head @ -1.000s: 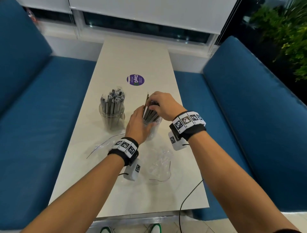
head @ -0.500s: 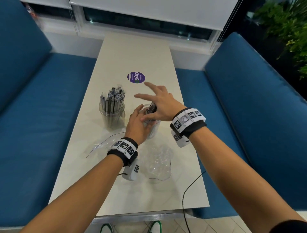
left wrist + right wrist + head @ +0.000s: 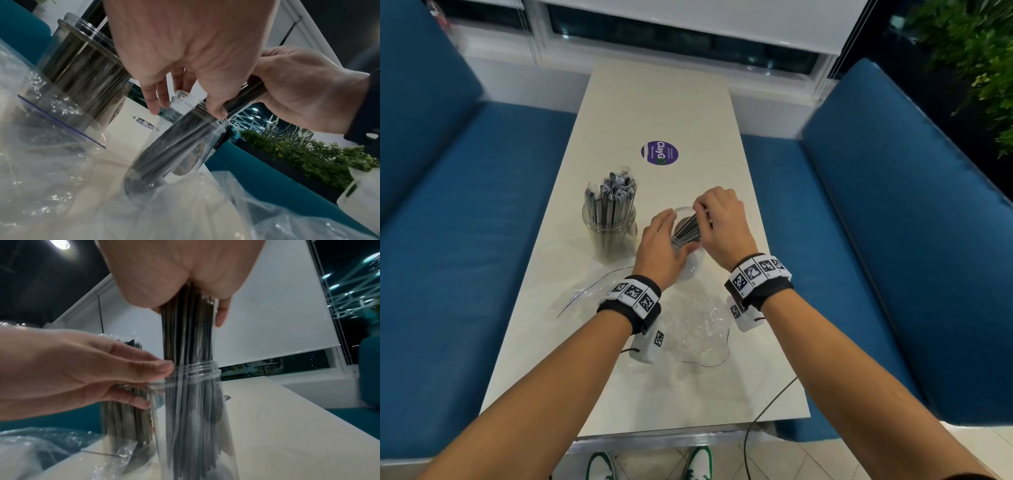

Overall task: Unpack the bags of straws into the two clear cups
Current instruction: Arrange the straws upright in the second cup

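At the centre of the head view, the right hand (image 3: 722, 226) grips a bundle of dark straws (image 3: 187, 331) standing in a clear cup (image 3: 195, 402) on the table (image 3: 661, 102). The left hand (image 3: 659, 246), fingers relaxed, touches the cup's rim. A second cup (image 3: 609, 229) of straws stands to the left.

Even, soft indoor light from overhead; round ceiling lamp (image 3: 59, 243) glaring top left in the right wrist view. Dark windows (image 3: 681, 37) (night outside). Faint shadows under the forearms on the pale table (image 3: 654, 102). Strong wide-angle bending at the head view's edges. Straws (image 3: 187, 402) streaked with motion blur; crumpled plastic bags (image 3: 51, 146) close, out of focus, speckled with highlights.
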### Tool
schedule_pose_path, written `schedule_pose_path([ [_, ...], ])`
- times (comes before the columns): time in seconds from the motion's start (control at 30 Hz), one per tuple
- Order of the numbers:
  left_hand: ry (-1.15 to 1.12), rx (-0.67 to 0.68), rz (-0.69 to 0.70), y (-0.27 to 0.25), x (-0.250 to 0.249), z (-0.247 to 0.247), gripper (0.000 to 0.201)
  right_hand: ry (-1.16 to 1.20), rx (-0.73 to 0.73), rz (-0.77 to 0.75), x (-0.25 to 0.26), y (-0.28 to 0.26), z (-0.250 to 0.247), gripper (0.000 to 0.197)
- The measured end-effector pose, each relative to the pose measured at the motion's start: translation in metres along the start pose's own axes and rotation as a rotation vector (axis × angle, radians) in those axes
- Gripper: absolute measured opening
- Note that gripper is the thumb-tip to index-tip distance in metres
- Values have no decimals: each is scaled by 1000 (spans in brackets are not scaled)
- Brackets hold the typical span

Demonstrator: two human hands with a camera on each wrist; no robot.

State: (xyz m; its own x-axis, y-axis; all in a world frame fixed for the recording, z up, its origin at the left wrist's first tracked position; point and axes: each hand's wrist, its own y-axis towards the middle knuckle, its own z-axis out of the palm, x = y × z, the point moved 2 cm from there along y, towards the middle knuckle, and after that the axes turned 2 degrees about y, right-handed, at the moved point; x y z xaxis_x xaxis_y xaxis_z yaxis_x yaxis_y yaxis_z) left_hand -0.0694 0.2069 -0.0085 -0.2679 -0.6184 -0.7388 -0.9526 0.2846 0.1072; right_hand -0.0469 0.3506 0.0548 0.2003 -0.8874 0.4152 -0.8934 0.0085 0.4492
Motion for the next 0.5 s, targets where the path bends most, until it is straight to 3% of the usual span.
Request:
schedule_pose_path([
  [0.1,-6,7,19,0,0,-1,75,-271,158,-18,2,-4,1,34],
  [0.23,12,24,25,0,0,-2,75,-221,320,-13,3,8,-11,47],
  [0.33,32,27,10,0,-2,-2,65,-137,314,-16,6,13,-24,44],
  [0.5,16,24,-4,-2,-2,-2,68,3,209,13,8,20,-40,48],
])
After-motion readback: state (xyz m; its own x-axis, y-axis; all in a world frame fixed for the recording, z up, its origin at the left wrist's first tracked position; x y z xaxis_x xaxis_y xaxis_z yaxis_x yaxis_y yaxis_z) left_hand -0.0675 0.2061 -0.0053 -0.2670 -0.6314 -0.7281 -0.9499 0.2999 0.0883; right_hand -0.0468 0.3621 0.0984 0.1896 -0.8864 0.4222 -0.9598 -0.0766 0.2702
